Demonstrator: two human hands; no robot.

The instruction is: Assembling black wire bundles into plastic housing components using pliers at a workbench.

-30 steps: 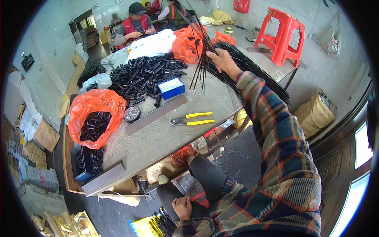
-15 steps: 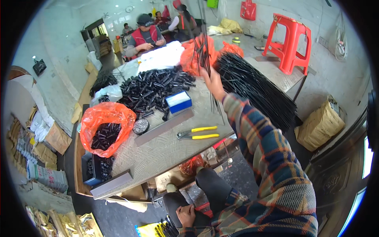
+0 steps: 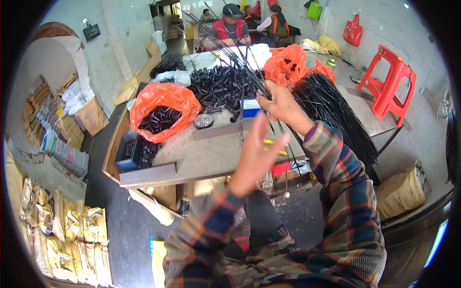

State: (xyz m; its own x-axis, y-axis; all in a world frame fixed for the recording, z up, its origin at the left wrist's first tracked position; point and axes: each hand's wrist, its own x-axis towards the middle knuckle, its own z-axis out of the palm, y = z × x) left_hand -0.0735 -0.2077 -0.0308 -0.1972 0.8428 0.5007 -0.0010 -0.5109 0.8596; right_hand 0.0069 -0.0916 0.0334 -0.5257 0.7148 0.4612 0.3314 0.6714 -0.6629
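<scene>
My right hand (image 3: pixel 284 108) is closed round a loose bunch of thin black rods (image 3: pixel 246 72), held up slantwise over the table. Their upper ends fan out to the far left, and a few lower ends hang below the fist. Just left of it and nearer to me, my left hand (image 3: pixel 254 156) is raised, smeared by motion, its fingers stretched and apart with nothing seen in them. Behind that hand, yellow-handled pliers (image 3: pixel 282 152) lie partly hidden on the table. A large heap of similar black rods (image 3: pixel 338 117) rests to the right of my right hand.
Short black tubes (image 3: pixel 213 89) are heaped mid-table beside a blue box (image 3: pixel 250 114). At left are an orange bag (image 3: pixel 189 109) of tubes, a round tin (image 3: pixel 203 121) and metal bars (image 3: pixel 149 175). A red stool (image 3: pixel 391 89) stands at right. People (image 3: pixel 231 30) sit beyond.
My left hand has risen from my lap to beside the right one. The right hand has come nearer with the rods, which now tilt left. The view has turned left.
</scene>
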